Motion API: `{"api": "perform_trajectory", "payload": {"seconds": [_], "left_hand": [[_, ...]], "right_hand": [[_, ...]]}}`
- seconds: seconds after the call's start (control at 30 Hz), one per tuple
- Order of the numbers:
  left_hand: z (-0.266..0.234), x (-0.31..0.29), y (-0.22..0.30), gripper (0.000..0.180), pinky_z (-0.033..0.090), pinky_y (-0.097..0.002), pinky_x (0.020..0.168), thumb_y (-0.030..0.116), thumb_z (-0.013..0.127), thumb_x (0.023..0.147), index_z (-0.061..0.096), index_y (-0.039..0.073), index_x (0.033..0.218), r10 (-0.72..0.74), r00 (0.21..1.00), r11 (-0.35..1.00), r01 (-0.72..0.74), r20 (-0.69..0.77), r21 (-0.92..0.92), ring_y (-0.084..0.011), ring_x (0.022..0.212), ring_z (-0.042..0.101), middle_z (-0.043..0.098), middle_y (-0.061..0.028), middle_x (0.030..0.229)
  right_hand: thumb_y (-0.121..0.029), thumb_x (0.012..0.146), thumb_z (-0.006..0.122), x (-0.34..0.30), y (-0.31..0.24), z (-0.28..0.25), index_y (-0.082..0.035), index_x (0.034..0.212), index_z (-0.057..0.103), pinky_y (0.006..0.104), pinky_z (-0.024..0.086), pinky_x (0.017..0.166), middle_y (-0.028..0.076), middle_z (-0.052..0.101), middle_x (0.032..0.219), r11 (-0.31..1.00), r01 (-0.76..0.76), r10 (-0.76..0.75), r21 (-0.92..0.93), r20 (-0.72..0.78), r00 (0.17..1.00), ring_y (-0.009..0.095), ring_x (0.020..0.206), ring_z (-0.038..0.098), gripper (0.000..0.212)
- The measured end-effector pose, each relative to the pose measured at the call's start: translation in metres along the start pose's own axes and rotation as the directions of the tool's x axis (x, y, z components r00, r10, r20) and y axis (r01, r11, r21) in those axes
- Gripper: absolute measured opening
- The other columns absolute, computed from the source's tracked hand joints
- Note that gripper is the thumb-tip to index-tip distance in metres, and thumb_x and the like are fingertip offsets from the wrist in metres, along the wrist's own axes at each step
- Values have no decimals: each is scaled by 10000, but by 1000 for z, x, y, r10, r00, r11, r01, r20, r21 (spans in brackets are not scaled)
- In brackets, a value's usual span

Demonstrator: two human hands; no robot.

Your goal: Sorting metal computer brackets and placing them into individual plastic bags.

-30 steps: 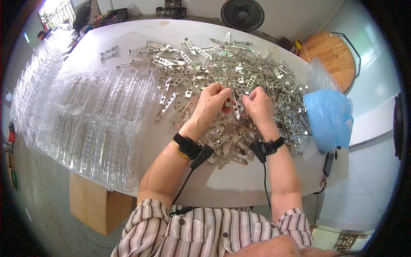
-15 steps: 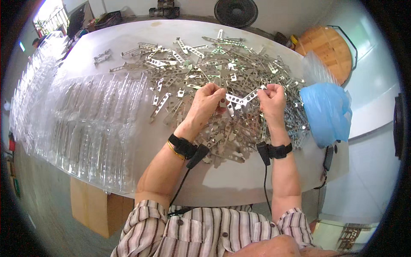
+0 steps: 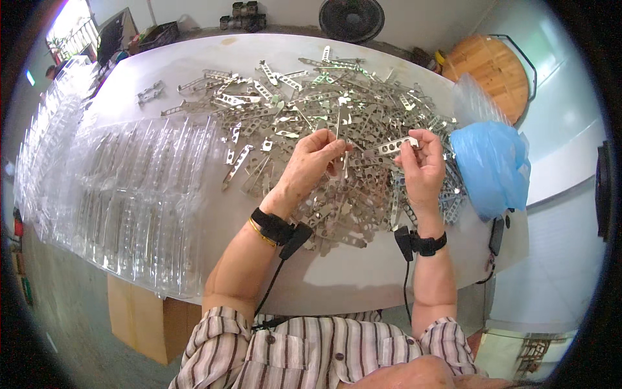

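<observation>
Over the middle of the table, my left hand [image 3: 313,162] pinches thin metal strips, seen nearly edge-on, sticking out above and below the fingertips. My right hand [image 3: 424,167] is closed on one end of a flat perforated metal strip [image 3: 391,147], whose free end points toward my left hand without touching it. Below and around both hands spreads a large heap of perforated metal strips [image 3: 298,120], lying criss-cross. How many pieces my left hand holds, I cannot tell.
Clear plastic trays [image 3: 139,201] with long slots cover the left of the white table [image 3: 285,279]. To the right sit a blue plastic bag [image 3: 490,165] and another clear tray [image 3: 478,104]. Below the left edge stands a cardboard box [image 3: 139,318]; a black fan [image 3: 352,19] is beyond the far edge.
My hands have moved apart, my right hand going slightly right. The strip in it, which met the left hand's pieces at an angle, is now separate from them.
</observation>
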State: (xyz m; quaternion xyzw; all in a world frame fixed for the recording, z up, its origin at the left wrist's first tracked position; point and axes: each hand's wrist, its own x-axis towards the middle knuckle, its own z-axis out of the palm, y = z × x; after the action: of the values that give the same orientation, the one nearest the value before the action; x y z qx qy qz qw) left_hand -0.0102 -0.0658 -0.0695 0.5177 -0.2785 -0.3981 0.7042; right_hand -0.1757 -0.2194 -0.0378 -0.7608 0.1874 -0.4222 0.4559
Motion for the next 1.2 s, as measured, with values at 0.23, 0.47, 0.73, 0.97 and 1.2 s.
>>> {"api": "perform_trajectory", "payload": {"seconds": [0.23, 0.47, 0.73, 0.97, 1.2], "left_hand": [[3, -1, 1, 175, 434, -221, 575, 220, 637, 992, 684, 61, 936, -26, 999, 999, 27, 45, -30, -65, 671, 568, 684, -4, 840], [-1, 5, -13, 138, 539, -267, 688, 171, 612, 1015, 643, 48, 961, -26, 993, 989, 42, 113, -142, -121, 801, 668, 679, -30, 860], [-4, 7, -18, 122, 549, -289, 709, 147, 620, 1012, 644, 31, 983, -58, 985, 975, 91, 160, -202, -156, 804, 680, 680, -41, 917], [4, 1, -9, 128, 548, -303, 713, 141, 609, 1015, 647, 22, 991, -72, 978, 951, 126, 196, -281, -179, 801, 684, 686, -58, 920], [7, 3, -11, 114, 545, -292, 728, 129, 602, 1014, 651, 30, 988, -76, 970, 929, 154, 233, -336, -176, 820, 686, 698, -63, 945]], "right_hand": [[-47, 983, 608, -4, -7, 3, -38, 1173, 534, 234, 552, 677, 32, 637, 916, 981, -90, 82, 169, 55, 995, 84, 754, 642, 204], [-66, 984, 632, -10, 1, 10, -31, 1202, 521, 244, 568, 721, 56, 651, 999, 985, -64, 41, 161, 143, 989, 100, 832, 666, 248], [3, 806, 740, -5, -19, -1, -76, 1139, 655, 380, 521, 927, 123, 624, 1220, 865, 419, -339, -276, 295, 893, 298, 1115, 627, 353], [-23, 775, 787, -13, -16, 1, -95, 1001, 666, 432, 514, 927, 90, 623, 1182, 779, 466, -355, -420, 317, 880, 322, 1130, 610, 266], [-29, 760, 794, -13, -8, -5, -99, 969, 660, 435, 495, 963, 72, 621, 1160, 615, 605, -483, -506, 365, 796, 309, 1148, 603, 258]]}}
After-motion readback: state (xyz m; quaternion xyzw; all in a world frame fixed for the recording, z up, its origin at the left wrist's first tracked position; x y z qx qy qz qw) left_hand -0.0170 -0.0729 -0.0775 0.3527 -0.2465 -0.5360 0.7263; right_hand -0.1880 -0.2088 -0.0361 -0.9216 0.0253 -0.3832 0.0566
